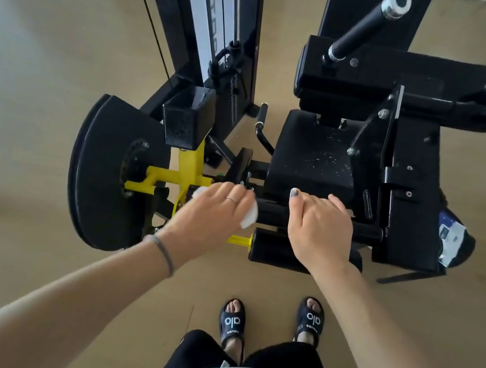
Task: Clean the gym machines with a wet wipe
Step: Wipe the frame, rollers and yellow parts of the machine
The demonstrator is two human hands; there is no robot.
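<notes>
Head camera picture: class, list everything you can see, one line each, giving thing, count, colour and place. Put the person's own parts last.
Gym machine: one, black, centre and right.
Seat pad: one, black, speckled, centre.
Roller pads: two, black, below the seat.
Yellow frame: one, left of the rollers.
Round guard: one, black, left.
Handles: two, black, top right.
Wet wipe: one, white, under the left hand on the upper roller.
Wipe pack: one, blue and white, right edge.
Floor: tan.
Slides: two, dark, bottom.
Left hand: holds the wipe.
Right hand: rests on the upper roller.
</notes>
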